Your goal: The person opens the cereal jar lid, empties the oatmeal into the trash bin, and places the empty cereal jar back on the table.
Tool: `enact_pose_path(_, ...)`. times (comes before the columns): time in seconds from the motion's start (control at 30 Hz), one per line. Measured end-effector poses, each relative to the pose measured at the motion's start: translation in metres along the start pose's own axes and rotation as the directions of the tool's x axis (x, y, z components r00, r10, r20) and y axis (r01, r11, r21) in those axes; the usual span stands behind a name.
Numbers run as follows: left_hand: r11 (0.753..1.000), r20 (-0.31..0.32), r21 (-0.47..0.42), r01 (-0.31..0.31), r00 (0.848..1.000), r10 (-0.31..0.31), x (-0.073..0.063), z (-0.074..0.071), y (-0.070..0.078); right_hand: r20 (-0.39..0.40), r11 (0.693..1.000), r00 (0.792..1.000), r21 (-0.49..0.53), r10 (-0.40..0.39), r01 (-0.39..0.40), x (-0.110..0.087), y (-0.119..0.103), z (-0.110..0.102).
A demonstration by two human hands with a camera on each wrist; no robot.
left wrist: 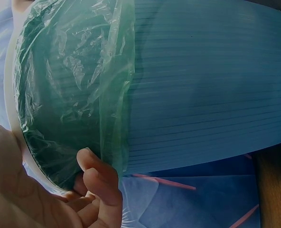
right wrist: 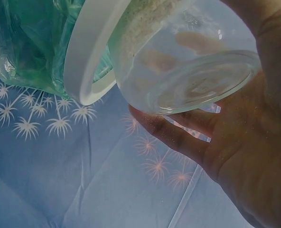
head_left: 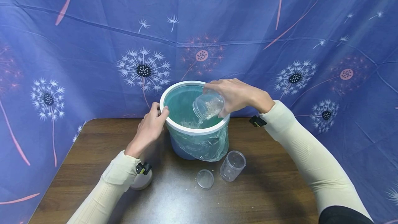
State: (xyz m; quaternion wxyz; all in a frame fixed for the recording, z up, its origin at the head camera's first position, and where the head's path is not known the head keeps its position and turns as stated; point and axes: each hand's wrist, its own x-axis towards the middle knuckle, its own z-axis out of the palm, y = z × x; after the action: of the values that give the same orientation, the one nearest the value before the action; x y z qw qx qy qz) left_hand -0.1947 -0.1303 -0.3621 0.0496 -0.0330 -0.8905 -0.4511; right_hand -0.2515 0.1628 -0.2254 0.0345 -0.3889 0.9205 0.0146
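Note:
A blue trash bin [left wrist: 202,90] with a white rim ring [head_left: 196,131] stands on the table, lined with a green plastic bag [left wrist: 69,71]. My left hand [head_left: 151,123] grips the rim at its left side, thumb on top and fingers curled beneath, outside the bag. Over the right part of the opening, my right hand [head_left: 234,94] holds a clear jar [head_left: 209,105] tipped on its side, mouth toward the bin's inside. Whitish grains [right wrist: 147,26] lie along the jar's lower wall. Some pale bits show on the liner below its mouth.
On the wooden table [head_left: 264,189], a second clear jar [head_left: 232,166] stands right of the bin's front, beside a round clear lid [head_left: 205,179]. A whitish round object [head_left: 143,181] sits partly under my left wrist. A blue dandelion-print cloth [head_left: 248,16] hangs behind.

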Motion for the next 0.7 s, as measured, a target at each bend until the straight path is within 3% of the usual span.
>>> enact_pose_path(0.7,1.0,-0.006,0.005,-0.01,1.0,0.01,-0.0002,0.0,-0.0003,0.011,1.0,1.0,-0.029,0.008,-0.008,0.0007,-0.0037,-0.0022)
